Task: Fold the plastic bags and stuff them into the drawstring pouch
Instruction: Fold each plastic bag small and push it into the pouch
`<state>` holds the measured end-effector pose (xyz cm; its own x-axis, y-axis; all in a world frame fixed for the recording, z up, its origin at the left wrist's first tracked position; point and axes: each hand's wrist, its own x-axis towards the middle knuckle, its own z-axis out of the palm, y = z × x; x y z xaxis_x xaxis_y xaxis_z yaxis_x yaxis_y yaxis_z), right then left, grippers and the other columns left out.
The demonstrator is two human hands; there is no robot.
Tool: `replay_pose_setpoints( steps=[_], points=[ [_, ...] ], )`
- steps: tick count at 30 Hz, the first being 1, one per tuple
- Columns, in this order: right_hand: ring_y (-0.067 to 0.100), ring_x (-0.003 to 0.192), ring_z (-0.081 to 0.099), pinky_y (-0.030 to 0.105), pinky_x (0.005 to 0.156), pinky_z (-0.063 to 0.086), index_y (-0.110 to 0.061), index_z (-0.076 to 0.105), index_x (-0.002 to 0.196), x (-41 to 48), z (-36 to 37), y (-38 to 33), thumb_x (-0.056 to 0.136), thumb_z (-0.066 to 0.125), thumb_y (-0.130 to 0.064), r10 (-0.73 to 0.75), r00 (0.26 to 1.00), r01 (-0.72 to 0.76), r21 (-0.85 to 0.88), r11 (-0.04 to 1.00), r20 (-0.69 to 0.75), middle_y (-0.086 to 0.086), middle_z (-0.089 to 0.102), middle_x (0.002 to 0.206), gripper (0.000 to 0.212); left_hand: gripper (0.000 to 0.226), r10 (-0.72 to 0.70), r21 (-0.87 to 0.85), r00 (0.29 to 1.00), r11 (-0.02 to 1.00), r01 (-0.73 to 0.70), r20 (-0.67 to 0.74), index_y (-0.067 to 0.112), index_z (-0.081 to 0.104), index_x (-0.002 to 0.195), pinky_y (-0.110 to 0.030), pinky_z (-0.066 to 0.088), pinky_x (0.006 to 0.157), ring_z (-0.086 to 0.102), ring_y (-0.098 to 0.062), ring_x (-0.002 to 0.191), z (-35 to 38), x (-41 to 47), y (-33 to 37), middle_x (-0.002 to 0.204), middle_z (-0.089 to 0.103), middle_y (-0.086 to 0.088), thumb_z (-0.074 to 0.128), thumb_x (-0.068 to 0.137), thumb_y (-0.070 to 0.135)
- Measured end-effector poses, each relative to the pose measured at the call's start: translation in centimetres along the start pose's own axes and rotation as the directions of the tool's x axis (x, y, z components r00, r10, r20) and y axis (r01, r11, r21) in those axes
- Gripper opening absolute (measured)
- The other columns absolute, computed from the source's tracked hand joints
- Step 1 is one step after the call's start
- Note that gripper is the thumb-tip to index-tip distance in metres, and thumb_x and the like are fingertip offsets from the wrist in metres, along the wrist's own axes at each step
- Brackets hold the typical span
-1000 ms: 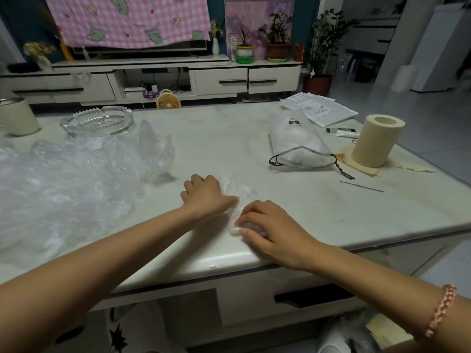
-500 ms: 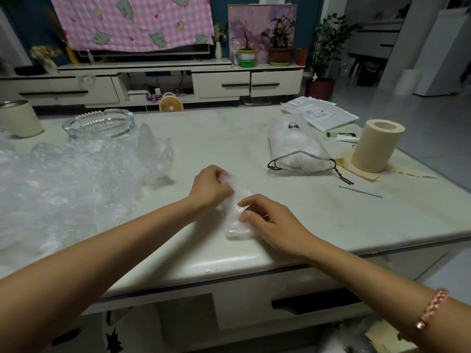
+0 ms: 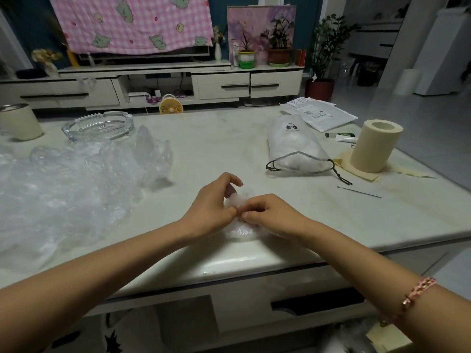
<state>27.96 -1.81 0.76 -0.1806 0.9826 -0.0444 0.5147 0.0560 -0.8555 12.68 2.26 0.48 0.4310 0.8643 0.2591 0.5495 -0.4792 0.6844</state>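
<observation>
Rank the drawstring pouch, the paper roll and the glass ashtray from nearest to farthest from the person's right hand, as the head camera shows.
From the right hand:
1. Drawstring pouch, just beyond it, slightly right.
2. Paper roll, farther right.
3. Glass ashtray, far back on the left.

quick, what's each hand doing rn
left hand: fingers curled, gripping the folded plastic bag
right hand: pinching the same bag
</observation>
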Motion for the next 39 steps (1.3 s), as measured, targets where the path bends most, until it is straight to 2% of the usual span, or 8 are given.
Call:
replay_pose_setpoints(
  steps=[6, 10, 14, 21, 26, 32, 36, 39],
  points=[
    [0.016, 0.065, 0.058, 0.018, 0.056, 0.046, -0.012, 0.063, 0.073, -0.2, 0.1, 0.0, 0.082, 0.049, 0.010, 0.099, 0.963, -0.018, 0.306, 0.952, -0.251, 0.006, 0.065, 0.076, 0.027, 0.033, 0.000, 0.099, 0.998, 0.995, 0.007, -0.065, 0.021, 0.045, 0.100, -0.036, 0.045, 0.081, 0.053, -0.022, 0.093, 1.4, -1.5, -1.0, 0.098, 0.054, 0.002, 0.056, 0.076, 0.001],
    [0.015, 0.083, 0.056, 0.024, 0.075, 0.043, -0.020, 0.058, 0.090, 0.2, 0.3, 0.4, 0.087, 0.058, -0.010, 0.020, 0.878, 0.036, 0.107, 0.994, -0.478, -0.004, 0.061, 0.091, 0.010, 0.040, 0.066, 0.168, 0.991, 0.985, -0.046, -0.114, 0.013, 0.048, 0.112, -0.036, 0.044, 0.087, 0.052, -0.022, 0.097, 2.0, -1.8, -0.7, 0.104, 0.056, -0.002, 0.053, 0.076, -0.004],
    [0.018, 0.102, 0.056, 0.029, 0.089, 0.043, -0.015, 0.056, 0.120, 1.6, 0.5, 0.3, 0.091, 0.056, -0.036, 0.044, 0.950, -0.049, -0.010, 0.999, -0.310, 0.000, 0.058, 0.110, 0.035, 0.040, 0.084, 0.161, 0.990, 0.985, -0.064, -0.117, 0.006, 0.049, 0.115, -0.040, 0.044, 0.088, 0.054, -0.027, 0.099, 2.1, -1.8, -0.5, 0.108, 0.060, -0.009, 0.050, 0.077, -0.006],
    [0.021, 0.101, 0.059, 0.036, 0.093, 0.044, -0.025, 0.061, 0.069, 3.4, -0.1, -0.3, 0.079, 0.067, -0.028, 0.195, 0.970, -0.199, -0.014, 0.980, -0.146, -0.008, 0.064, 0.083, 0.012, 0.033, 0.056, 0.146, 0.992, 0.989, -0.040, -0.110, 0.012, 0.047, 0.111, -0.039, 0.046, 0.083, 0.055, -0.024, 0.096, 1.9, -2.0, -0.9, 0.106, 0.060, -0.006, 0.051, 0.081, 0.000],
    [0.019, 0.086, 0.060, 0.037, 0.085, 0.049, -0.024, 0.058, 0.065, 3.3, -0.2, -0.2, 0.078, 0.065, -0.014, 0.154, 0.978, -0.169, -0.100, 0.980, -0.141, -0.007, 0.060, 0.073, 0.018, 0.022, 0.106, 0.255, 0.990, 0.964, -0.081, -0.088, 0.013, 0.062, 0.100, -0.027, 0.038, 0.077, 0.054, -0.022, 0.092, 1.4, -2.4, -1.5, 0.094, 0.064, -0.002, 0.052, 0.081, 0.014],
    [0.018, 0.082, 0.054, 0.035, 0.080, 0.047, -0.011, 0.061, 0.077, 3.0, -0.5, -0.6, 0.083, 0.062, -0.013, 0.106, 0.986, -0.116, -0.076, 0.990, -0.129, -0.004, 0.057, 0.077, 0.006, 0.064, 0.065, 0.168, 0.997, 0.984, -0.056, -0.050, 0.015, 0.072, 0.097, -0.018, 0.022, 0.093, 0.040, -0.010, 0.117, 0.8, -3.1, -1.5, 0.123, 0.054, 0.005, 0.022, 0.076, 0.049],
    [0.012, 0.089, 0.051, 0.024, 0.077, 0.044, -0.009, 0.059, 0.112, 2.1, -1.5, -1.2, 0.081, 0.070, -0.019, 0.149, 0.989, -0.146, -0.121, 0.982, 0.009, -0.005, 0.053, 0.093, 0.034, 0.045, -0.062, 0.114, 0.997, 0.991, 0.068, -0.050, 0.017, 0.074, 0.094, -0.031, 0.030, 0.103, 0.042, -0.012, 0.118, 0.6, -2.7, -1.1, 0.123, 0.055, 0.003, 0.041, 0.084, 0.047],
    [0.014, 0.070, 0.046, 0.023, 0.059, 0.034, -0.010, 0.057, 0.093, 1.8, -1.2, -1.2, 0.076, 0.073, -0.013, 0.172, 0.984, -0.157, -0.221, 0.963, 0.050, -0.002, 0.048, 0.078, 0.024, 0.013, -0.096, 0.101, 0.993, 0.989, 0.104, -0.075, 0.018, 0.072, 0.093, -0.033, 0.033, 0.101, 0.048, -0.016, 0.113, 0.7, -2.4, -1.1, 0.115, 0.059, 0.002, 0.062, 0.086, 0.024]
  ],
)
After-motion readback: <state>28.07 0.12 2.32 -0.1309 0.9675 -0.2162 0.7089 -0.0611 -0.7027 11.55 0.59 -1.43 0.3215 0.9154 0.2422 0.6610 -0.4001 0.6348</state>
